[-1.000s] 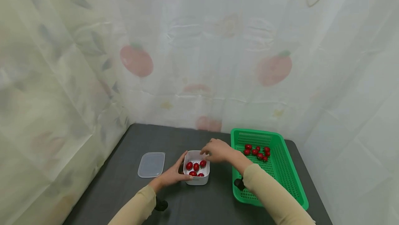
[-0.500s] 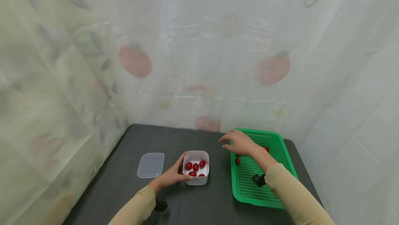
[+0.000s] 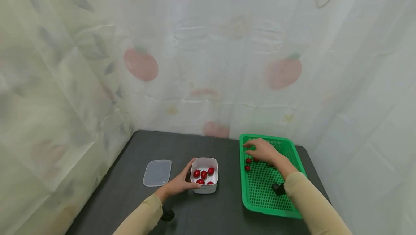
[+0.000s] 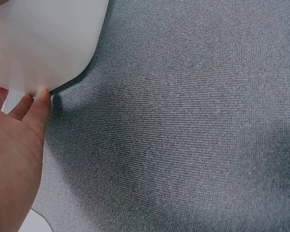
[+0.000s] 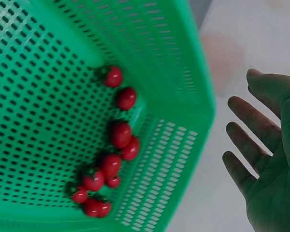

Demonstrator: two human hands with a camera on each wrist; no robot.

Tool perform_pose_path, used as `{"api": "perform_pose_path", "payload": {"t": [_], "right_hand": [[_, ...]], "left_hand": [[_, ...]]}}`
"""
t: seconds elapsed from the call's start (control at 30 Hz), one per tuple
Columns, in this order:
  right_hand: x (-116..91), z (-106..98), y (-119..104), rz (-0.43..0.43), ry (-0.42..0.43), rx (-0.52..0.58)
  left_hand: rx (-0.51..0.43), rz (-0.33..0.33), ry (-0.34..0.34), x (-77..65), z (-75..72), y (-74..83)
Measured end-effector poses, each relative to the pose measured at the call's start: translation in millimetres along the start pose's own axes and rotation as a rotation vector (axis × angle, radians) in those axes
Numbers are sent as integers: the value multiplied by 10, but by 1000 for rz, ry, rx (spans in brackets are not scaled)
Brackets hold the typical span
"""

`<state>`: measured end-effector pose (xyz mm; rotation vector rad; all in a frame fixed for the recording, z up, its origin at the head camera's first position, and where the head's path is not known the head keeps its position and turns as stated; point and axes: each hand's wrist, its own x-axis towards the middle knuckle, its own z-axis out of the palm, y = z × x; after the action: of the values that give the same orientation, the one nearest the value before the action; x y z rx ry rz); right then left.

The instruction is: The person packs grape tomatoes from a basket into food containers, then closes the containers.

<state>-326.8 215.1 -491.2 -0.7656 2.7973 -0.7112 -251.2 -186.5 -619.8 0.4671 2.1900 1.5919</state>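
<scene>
My left hand (image 3: 178, 183) grips a small white plastic food box (image 3: 205, 189) on the dark table, thumb over the near rim and fingers along its left side. In the left wrist view its fingertips (image 4: 42, 94) press against the box's smooth wall. Several red cherry tomatoes (image 3: 203, 174) lie on the bottom of the box. Over the far part of a green perforated basket (image 3: 247, 191) hovers my right hand (image 3: 262, 150), fingers apart and holding nothing. Below it, more cherry tomatoes (image 5: 111, 166), some with green stems, cluster at one end of the basket.
A translucent square lid (image 3: 157, 173) lies flat on the dark table (image 3: 182, 142), left of the box. A pale curtain (image 3: 208, 65) with printed fruit hangs behind the table and along both sides. Black wrist cameras sit at both sleeves.
My right hand has moved right, from over the white box to above the green basket, with its fingers spreading. The left hand and the box stay where they were.
</scene>
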Motion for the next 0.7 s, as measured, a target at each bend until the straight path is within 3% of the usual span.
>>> {"api": "perform_pose_path", "payload": {"t": [0.2, 0.37, 0.7], "right_hand": [[-50, 55, 111, 88, -35, 54], [-89, 169, 180, 128, -138, 92], [-97, 374, 244, 201, -184, 37]], "left_hand": [[-4, -1, 6, 4, 6, -18], [6, -5, 13, -4, 18, 2], [19, -1, 13, -3, 49, 30]]}}
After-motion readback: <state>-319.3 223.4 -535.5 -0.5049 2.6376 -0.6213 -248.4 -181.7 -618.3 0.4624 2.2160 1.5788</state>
